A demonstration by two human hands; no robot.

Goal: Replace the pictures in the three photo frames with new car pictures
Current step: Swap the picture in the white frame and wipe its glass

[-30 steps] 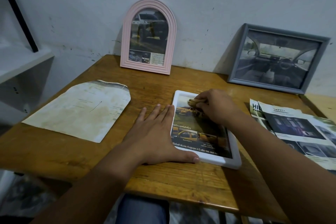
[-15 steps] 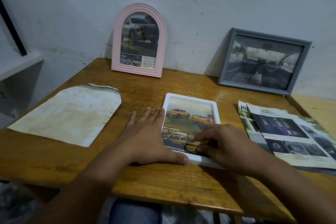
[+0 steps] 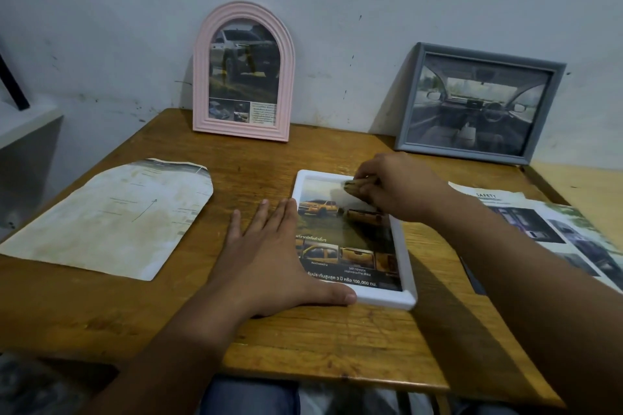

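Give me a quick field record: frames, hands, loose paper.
pink frame: upright at wall, truck picture
grey frame: leaning on wall, car interior picture
white frame: flat on table, yellow truck picture
left hand: flat, pressing white frame's left edge
right hand: rubbing a small cloth near frame's top
old sheet: left
brochure: right

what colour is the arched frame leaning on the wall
Pale pink arched frame, clearest in the head view.

Ref: white frame (image 3: 403,256), flat on table (image 3: 303,340). Arched frame (image 3: 242,71) behind-left; rect. frame (image 3: 478,101) behind-right; brochures (image 3: 553,229) right; cut paper (image 3: 111,216) left.
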